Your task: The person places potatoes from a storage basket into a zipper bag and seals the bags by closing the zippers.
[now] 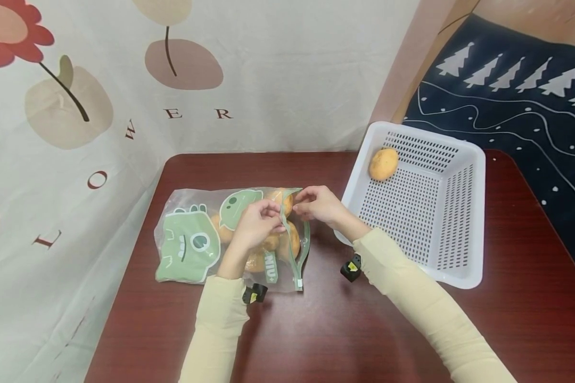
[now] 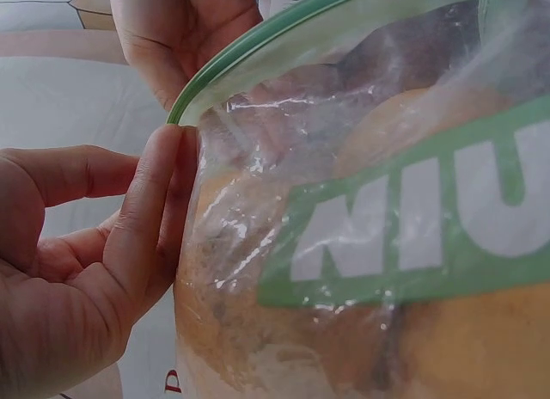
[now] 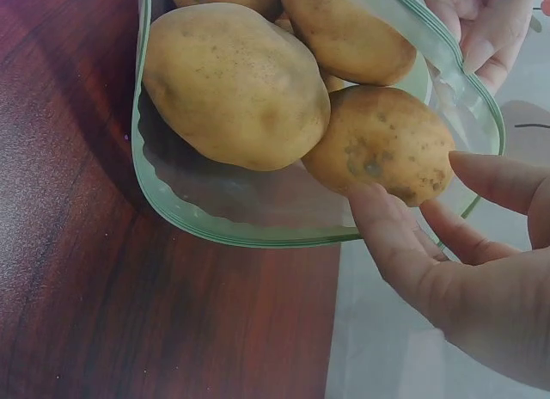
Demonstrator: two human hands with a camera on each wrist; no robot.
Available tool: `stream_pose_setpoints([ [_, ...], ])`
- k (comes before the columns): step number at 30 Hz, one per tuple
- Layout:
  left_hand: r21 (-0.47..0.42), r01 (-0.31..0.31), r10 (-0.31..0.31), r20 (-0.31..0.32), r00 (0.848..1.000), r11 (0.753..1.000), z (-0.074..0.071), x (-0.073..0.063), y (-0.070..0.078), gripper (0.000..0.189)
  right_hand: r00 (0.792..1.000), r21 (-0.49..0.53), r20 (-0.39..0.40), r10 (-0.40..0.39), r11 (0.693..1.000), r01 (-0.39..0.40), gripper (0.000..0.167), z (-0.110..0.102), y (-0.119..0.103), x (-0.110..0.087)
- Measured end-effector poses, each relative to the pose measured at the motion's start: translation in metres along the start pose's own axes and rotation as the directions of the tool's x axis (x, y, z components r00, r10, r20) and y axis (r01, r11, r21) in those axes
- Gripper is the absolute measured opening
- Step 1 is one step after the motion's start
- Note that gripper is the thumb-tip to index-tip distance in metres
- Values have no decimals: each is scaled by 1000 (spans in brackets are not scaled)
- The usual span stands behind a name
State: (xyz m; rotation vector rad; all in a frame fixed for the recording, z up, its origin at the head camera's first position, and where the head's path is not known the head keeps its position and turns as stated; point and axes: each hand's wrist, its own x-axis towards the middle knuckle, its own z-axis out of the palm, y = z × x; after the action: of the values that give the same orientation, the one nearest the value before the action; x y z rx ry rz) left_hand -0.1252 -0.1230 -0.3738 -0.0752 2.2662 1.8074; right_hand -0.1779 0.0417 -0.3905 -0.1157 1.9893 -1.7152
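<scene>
A clear zip bag [image 1: 239,205] with green cartoon print lies on its side on the table, its green-edged mouth facing right and spread apart. Several potatoes [image 3: 236,85] show inside it. My left hand [image 1: 259,223] pinches the bag's green rim between thumb and fingers, as the left wrist view shows close up. At the mouth, my right hand [image 1: 321,205] has its fingertips [image 3: 374,205] spread at the end of the potato nearest the opening [image 3: 378,145]. The white zip slider [image 1: 300,283] sits at the near end of the rim.
A white perforated basket [image 1: 476,213] stands at the right of the dark red table [image 1: 316,340], with one potato [image 1: 383,164] in its far left corner. A printed white cloth [image 1: 287,69] hangs behind the table, and a dark blue cloth [image 1: 508,117] lies at the far right.
</scene>
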Motion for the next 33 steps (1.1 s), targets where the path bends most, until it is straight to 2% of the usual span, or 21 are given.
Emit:
stream_pose_setpoints([
  [10,-8,24,-25,-9,1000,1000,0,-1,2,17,1000,-18,-14,-3,1000,3,21,-6,-7,-6],
  [21,-30,30,-31,-23,999,999,-1,-3,2,18,1000,-21,-17,-26,999,25,21,-12,-24,-13],
  [33,3,27,-27,-41,999,1000,-1,-2,2,16,999,0,25,-35,999,35,27,-21,-41,-20],
])
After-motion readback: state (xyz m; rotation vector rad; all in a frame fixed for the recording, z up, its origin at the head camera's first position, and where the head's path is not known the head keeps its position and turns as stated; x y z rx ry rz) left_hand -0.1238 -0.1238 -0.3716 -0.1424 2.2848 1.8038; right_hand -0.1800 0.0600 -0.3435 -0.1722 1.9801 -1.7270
